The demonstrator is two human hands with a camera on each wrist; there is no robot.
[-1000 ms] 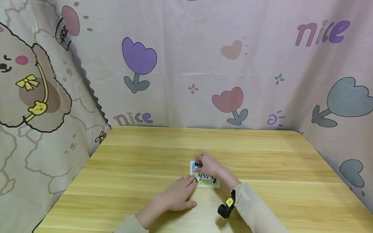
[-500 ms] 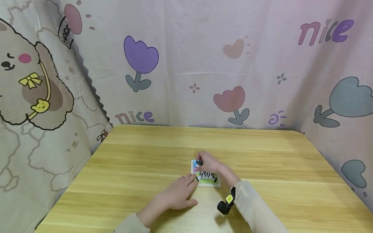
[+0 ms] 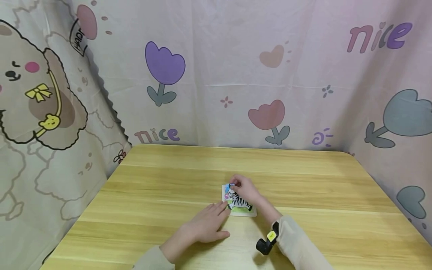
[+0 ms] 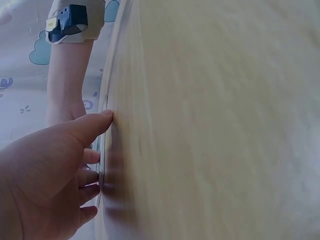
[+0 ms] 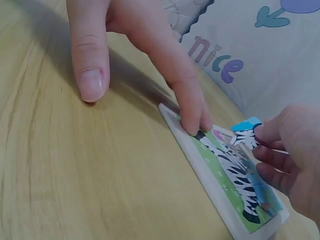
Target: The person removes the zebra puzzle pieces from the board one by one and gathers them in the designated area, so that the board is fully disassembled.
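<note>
A small zebra jigsaw puzzle with a pale frame lies flat on the wooden table. My left hand is spread with straight fingers, and its fingertips rest on the puzzle's near left corner. Thumb and fingers of my right hand pinch a puzzle piece with blue and black-and-white stripes, tilted up over the head end of the picture. In the right wrist view, a bare patch of the frame's bed shows beneath that piece. The left wrist view shows the left thumb but hides the puzzle.
The wooden table stretches around the puzzle on all sides. A patterned curtain hangs behind it and along both sides. A black wrist camera is strapped at the right sleeve, just above the tabletop.
My right hand has shifted slightly right and its fingers have tilted the piece up, uncovering more of the zebra. The left hand stays in place on the corner. The view has drifted a little.
</note>
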